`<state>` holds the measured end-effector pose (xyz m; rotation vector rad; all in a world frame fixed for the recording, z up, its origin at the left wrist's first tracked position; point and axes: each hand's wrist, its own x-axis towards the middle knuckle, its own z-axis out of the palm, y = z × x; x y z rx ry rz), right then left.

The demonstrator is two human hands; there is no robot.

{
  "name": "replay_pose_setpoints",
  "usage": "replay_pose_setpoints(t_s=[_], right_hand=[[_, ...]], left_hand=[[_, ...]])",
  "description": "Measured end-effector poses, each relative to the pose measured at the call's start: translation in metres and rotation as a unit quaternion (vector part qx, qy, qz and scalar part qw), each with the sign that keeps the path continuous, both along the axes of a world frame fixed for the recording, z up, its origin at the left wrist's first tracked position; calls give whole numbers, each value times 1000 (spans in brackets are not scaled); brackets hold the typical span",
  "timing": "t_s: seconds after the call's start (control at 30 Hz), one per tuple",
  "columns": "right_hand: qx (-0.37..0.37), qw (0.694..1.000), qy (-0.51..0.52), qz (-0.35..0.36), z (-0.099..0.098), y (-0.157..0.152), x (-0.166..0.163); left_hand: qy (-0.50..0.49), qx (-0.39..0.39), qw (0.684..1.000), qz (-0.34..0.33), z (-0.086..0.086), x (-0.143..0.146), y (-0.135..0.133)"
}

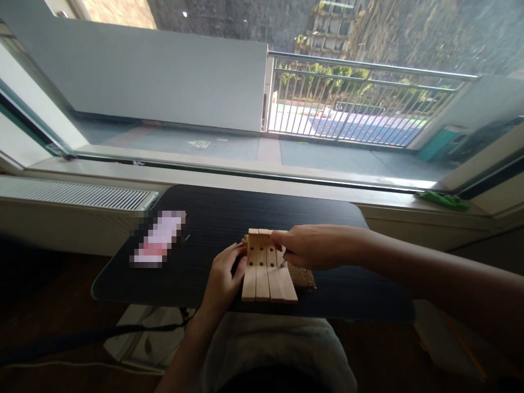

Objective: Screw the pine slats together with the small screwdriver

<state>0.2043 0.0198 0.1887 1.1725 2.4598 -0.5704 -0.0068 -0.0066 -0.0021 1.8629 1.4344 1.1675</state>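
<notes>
A small wooden slatted piece (262, 284) lies on the dark table, its pale slats side by side with rows of dark round holes. My left hand (224, 275) is curled against its left edge, fingers and thumb gripping the side. Over its right part, my right hand (298, 246) is closed, fingers pinched together. A small thin dark tool (284, 257) sticks out below those fingers, with its tip at a hole in the rightmost slat; its exact kind is too small to tell. Under the slats, a brown wooden part (303, 278) with small holes shows at the right.
The black table (213, 213) has rounded corners and stands against the windowsill. A blurred-out pinkish item (159, 240) lies at its left, with a thin pale stick (187, 238) beside it. A white radiator (73, 192) is at left, a green cloth (442, 201) on the sill at right.
</notes>
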Motion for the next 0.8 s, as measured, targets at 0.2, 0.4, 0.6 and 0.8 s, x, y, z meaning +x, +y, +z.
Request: replay_pose_setpoints(t_s=[0.2, 0.4, 0.6, 0.8], right_hand=[[11, 1000, 2, -4, -5, 2, 3], [36, 999, 7, -7, -4, 1, 2], [20, 1000, 2, -6, -7, 1, 6], [33, 999, -12, -25, -3, -2, 3]], left_hand=[[21, -28, 999, 36, -2, 3, 3], [35, -32, 998, 32, 0, 3, 3], [37, -20, 999, 28, -2, 2, 4], [38, -21, 999, 27, 0, 2, 3]])
